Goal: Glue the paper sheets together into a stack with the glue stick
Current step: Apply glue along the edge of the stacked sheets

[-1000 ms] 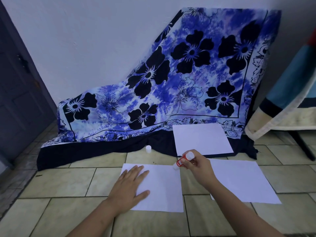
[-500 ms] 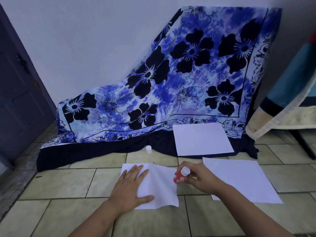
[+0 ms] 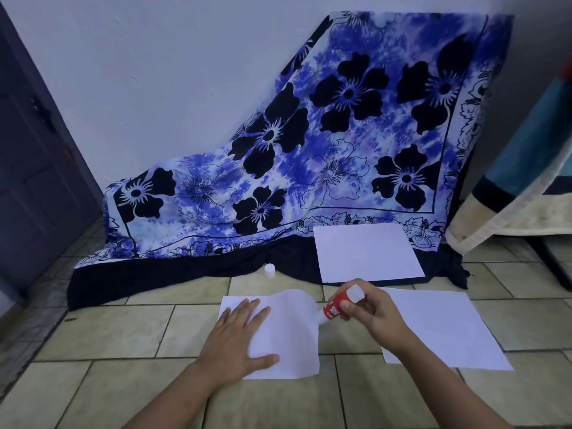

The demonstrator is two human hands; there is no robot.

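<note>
Your left hand (image 3: 238,339): fingers flat, pressing the near sheet (image 3: 291,360) onto the tiled floor (image 3: 123,329). Glue stick (image 3: 335,308): long axis slanted, tip pointing down-left at that sheet's right edge. Your right hand (image 3: 371,314): grasping the stick

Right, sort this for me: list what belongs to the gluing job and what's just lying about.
Job: glue stick, held in the right hand; near sheet, pressed by the left hand; right sheet; far sheet; cap, probably the stick's.
Lying about: floral cloth; door; blanket.
</note>
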